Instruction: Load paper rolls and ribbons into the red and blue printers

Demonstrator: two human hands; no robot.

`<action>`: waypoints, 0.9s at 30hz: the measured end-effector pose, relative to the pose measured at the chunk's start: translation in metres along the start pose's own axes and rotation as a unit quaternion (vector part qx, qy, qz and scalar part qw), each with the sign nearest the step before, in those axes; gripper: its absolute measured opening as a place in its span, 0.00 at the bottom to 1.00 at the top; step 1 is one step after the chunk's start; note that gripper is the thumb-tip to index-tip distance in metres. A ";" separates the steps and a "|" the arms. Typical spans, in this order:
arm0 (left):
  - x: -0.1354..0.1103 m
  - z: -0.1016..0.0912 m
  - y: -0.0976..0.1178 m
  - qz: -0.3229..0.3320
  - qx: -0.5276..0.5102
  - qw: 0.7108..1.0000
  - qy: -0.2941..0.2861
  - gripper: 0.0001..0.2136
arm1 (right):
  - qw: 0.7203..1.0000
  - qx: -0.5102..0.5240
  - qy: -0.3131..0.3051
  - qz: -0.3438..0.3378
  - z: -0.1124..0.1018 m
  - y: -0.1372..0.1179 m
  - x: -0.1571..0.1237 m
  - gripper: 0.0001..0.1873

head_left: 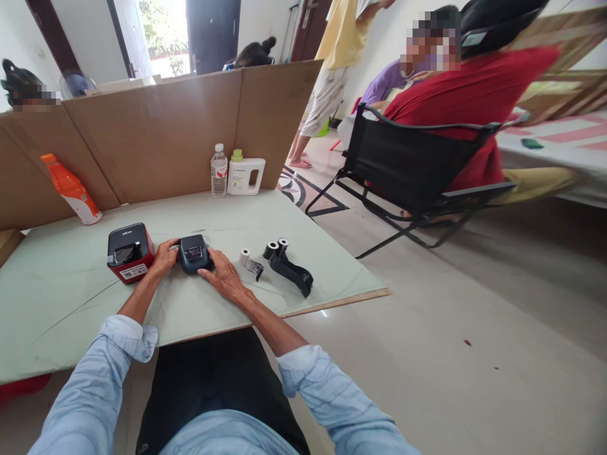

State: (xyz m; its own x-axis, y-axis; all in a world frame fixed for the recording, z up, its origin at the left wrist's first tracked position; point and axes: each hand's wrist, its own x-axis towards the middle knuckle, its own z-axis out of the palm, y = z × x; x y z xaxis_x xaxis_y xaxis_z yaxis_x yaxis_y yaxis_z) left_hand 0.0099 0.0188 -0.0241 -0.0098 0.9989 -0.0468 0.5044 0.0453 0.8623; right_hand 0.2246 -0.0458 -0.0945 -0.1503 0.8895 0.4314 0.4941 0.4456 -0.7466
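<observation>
A small dark, box-like portable printer (194, 256) lies on the table with a strip of shiny black material across its top. My left hand (165, 258) grips its left side, and a small pale piece shows at those fingertips. On the opposite side, my right hand (222, 272) holds the printer between thumb and fingers. Left of my left hand stands a larger red and black printer (130, 253) with a white label on its front. To the right lie a small white roll (245, 256) with a dark printed tail and black ribbon rolls (290, 268) with a long loose strip.
A cardboard screen (165, 139) rises along the table's back edge. Before it stand an orange bottle (73, 189), a clear water bottle (219, 170) and a white jug (245, 177). Right of the table, a person in red sits in a black folding chair (408, 164); other people are beyond.
</observation>
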 end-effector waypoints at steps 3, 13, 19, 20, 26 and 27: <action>0.000 0.002 0.000 -0.024 -0.029 0.999 0.005 0.27 | 1.000 -0.010 0.005 0.002 0.000 -0.002 -0.001 0.39; 0.005 0.011 -0.006 -0.019 -0.118 0.993 -0.011 0.31 | 0.999 -0.024 0.025 0.011 0.003 0.001 -0.002 0.36; 0.007 0.012 -0.009 -0.028 -0.165 0.986 -0.022 0.30 | 0.999 -0.029 0.024 0.011 0.002 0.001 -0.003 0.36; 0.007 0.012 -0.009 -0.030 -0.176 0.984 -0.025 0.31 | 0.999 -0.029 0.022 0.012 0.002 0.000 -0.003 0.37; 0.006 0.009 -0.007 -0.036 -0.215 0.975 -0.042 0.32 | 0.999 -0.033 0.021 0.010 0.002 0.001 -0.004 0.39; 0.006 0.008 -0.007 -0.035 -0.219 0.974 -0.046 0.32 | 0.999 -0.033 0.022 0.009 0.002 0.001 -0.004 0.39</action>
State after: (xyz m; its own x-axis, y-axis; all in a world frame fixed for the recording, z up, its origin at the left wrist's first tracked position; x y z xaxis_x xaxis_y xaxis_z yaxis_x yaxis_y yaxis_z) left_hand 0.0131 0.0239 -0.0343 0.0571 0.9883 -0.1416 0.0875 0.1363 0.9868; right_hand 0.2237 -0.0484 -0.0979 -0.1040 0.8912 0.4416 0.5517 0.4211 -0.7199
